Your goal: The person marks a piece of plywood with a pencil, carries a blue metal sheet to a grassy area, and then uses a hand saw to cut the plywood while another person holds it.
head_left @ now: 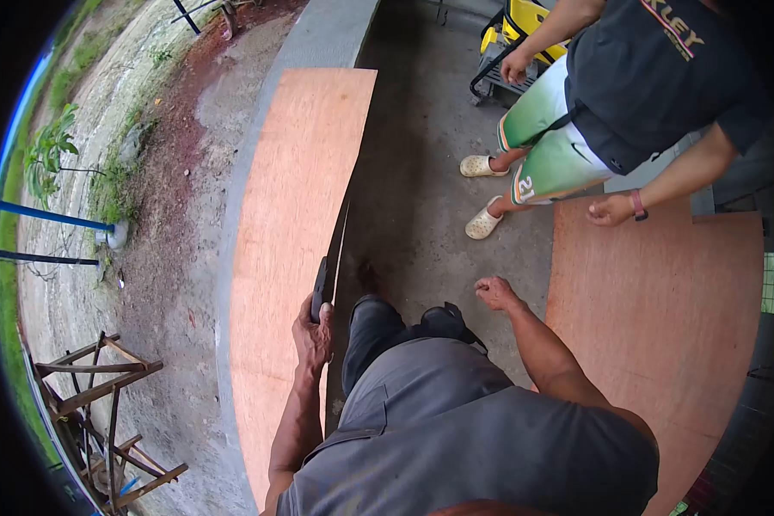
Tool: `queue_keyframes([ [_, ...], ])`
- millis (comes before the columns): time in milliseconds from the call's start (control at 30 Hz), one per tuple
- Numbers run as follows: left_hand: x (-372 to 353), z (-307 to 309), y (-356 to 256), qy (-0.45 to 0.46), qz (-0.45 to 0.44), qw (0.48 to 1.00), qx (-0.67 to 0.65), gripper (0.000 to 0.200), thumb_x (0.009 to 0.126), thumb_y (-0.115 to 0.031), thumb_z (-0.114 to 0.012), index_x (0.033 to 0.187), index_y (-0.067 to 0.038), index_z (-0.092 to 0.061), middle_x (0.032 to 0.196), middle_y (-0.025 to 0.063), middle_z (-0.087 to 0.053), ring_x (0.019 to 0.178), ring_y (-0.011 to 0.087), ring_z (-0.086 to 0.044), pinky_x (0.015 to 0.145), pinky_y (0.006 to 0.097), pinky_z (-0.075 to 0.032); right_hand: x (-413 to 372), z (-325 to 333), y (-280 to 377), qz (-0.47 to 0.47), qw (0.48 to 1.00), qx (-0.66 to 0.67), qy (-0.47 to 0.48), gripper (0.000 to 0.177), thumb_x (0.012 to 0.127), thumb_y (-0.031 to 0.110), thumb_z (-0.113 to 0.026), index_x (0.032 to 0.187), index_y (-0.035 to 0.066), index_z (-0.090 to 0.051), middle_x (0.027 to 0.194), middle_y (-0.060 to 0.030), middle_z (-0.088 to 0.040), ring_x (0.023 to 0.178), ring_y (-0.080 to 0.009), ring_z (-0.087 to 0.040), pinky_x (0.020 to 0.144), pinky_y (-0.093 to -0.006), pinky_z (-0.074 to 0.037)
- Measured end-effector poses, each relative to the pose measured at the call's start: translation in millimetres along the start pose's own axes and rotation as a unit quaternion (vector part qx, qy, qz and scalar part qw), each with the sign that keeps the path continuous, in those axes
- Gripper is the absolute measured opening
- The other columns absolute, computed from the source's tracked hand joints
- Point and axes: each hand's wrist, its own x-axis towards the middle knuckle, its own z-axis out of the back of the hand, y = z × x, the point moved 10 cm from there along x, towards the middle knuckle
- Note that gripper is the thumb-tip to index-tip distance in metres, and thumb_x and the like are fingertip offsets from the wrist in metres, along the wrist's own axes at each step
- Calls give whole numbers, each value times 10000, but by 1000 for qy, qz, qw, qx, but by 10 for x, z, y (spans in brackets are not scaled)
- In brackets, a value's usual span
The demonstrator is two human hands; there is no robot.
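My left hand (314,334) is closed around a dark, flat object (321,288) at the right edge of a long plywood strip (297,172). What kind of object it is I cannot make out. The strip lies on a grey concrete ledge. On the other side of my body, my right hand (495,294) hangs over the concrete floor with its fingers curled in. Whether anything is inside those fingers is hidden. A wide plywood sheet (654,318) lies to the right of that arm.
A person (645,77) in a dark shirt and green-white shorts stands at the upper right, one hand over the wide sheet. Behind them is a yellow-black machine (525,21). Wooden trestles (103,387) stand outside at lower left, below blue poles (52,215).
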Motion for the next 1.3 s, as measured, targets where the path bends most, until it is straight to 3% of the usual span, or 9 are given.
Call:
queue_keyframes([
  [33, 271, -9, -161, 0, -13, 999, -36, 575, 921, -456, -551, 1215, 38, -525, 600, 4, -490, 526, 86, -496, 486, 260, -434, 210, 135, 174, 3, 1000, -3, 10, 274, 817, 202, -609, 1052, 76, -675, 968, -124, -701, 916, -270, -667, 836, -356, -509],
  [200, 1513, -17, -888, 34, -45, 997, -51, 581, 956, -485, -464, 1266, 4, -512, 647, 12, -500, 564, 91, -502, 519, 259, -441, 1108, 1014, 1279, 78, 993, 35, -84, 262, 816, 201, -625, 1020, 42, -670, 885, -133, -703, 826, -245, -683, 758, -344, -519],
  [367, 2510, -308, -1281, 22, -43, 998, -38, 609, 952, -509, -446, 1270, 6, -513, 632, 26, -497, 569, 96, -500, 530, 273, -447, 2418, 1585, 1934, 170, 979, 58, -98, 218, 815, 169, -635, 979, 29, -668, 802, -101, -694, 732, -173, -669, 670, -306, -518],
  [633, 3464, -1042, -1514, 20, 42, 999, -12, 650, 928, -549, -470, 1257, 10, -521, 640, 53, -532, 589, 106, -519, 538, 288, -440, 4830, 2226, 2482, 129, 986, 92, -59, 140, 821, 167, -623, 858, 39, -664, 685, -42, -667, 588, -131, -647, 571, -287, -507],
  [767, 4005, -1360, -1682, 24, 18, 999, 42, 549, 958, -452, -472, 1265, 1, -516, 606, 7, -484, 551, 93, -496, 540, 265, -454, 5874, 2606, 2776, 117, 983, 113, -87, 138, 807, 212, -625, 819, 85, -677, 681, -20, -667, 592, -124, -652, 581, -283, -503],
  [800, 4101, -1414, -1665, 39, 77, 996, 14, 557, 932, -445, -537, 1232, 24, -537, 729, 84, -592, 674, 119, -537, 623, 289, -460, 6000, 2711, 2891, 108, 983, 111, -97, 144, 800, 225, -627, 815, 94, -684, 689, -16, -671, 599, -122, -653, 598, -282, -505],
  [1100, 4898, -1783, -1677, 52, 70, 995, 54, 470, 950, -355, -517, 1233, 19, -536, 708, 160, -620, 639, 217, -630, 613, 328, -492, 6856, 2735, 3370, 110, 975, 85, -174, 200, 808, 244, -622, 815, 64, -710, 712, -106, -688, 628, -202, -682, 737, -350, -524],
  [1200, 4977, -1813, -1676, 56, 74, 994, 59, 471, 947, -359, -521, 1231, 17, -539, 707, 158, -628, 640, 227, -641, 607, 333, -494, 6966, 2566, 3317, 59, 985, 113, -115, 203, 827, 212, -602, 799, 35, -696, 722, -112, -682, 596, -179, -669, 690, -333, -531],
  [1300, 4956, -1831, -1608, 39, 40, 997, 45, 488, 965, -399, -482, 1230, 6, -539, 623, 31, -499, 571, 101, -486, 520, 273, -416, 6958, 2479, 3251, 20, 979, 176, -97, 204, 859, 158, -564, 792, 5, -681, 702, -81, -666, 573, -139, -647, 578, -299, -529],
])
